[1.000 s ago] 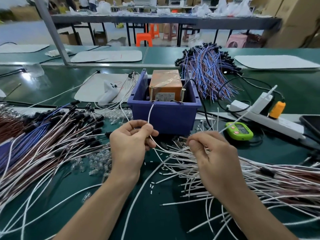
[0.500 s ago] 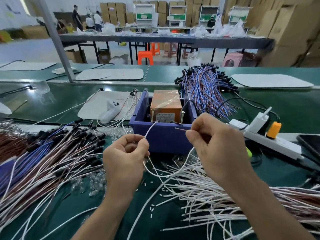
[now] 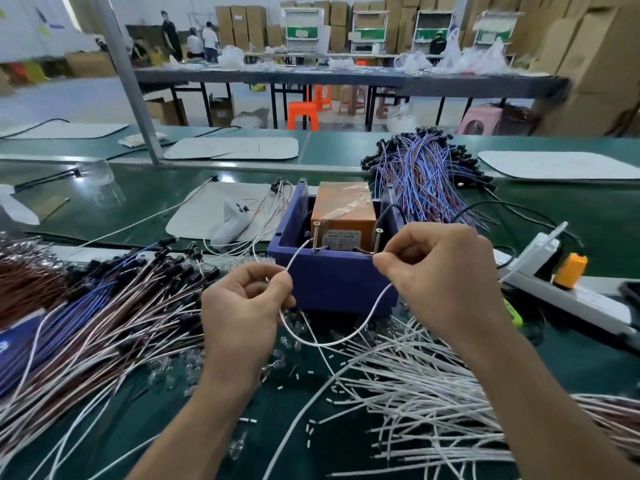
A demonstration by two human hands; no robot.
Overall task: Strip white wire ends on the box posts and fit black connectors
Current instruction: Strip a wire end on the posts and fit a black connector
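White wire (image 3: pixel 325 344) pinched by left hand (image 3: pixel 242 306) and right hand (image 3: pixel 440 275); right-side end hidden.

No text in view can be read in full. White label (image 3: pixel 341 236) on the front face of the orange box (image 3: pixel 343 206), inside the blue bin (image 3: pixel 332 282) at the middle of the surface: several printed lines, too small to make out. Blue packet (image 3: pixel 14 341) at the left edge of the surface: part of a white character, cut off by the frame. Carton (image 3: pixel 581 60) at far right: a faint round mark, illegible. Wall notice (image 3: pixel 57 26) at upper left: blurred.
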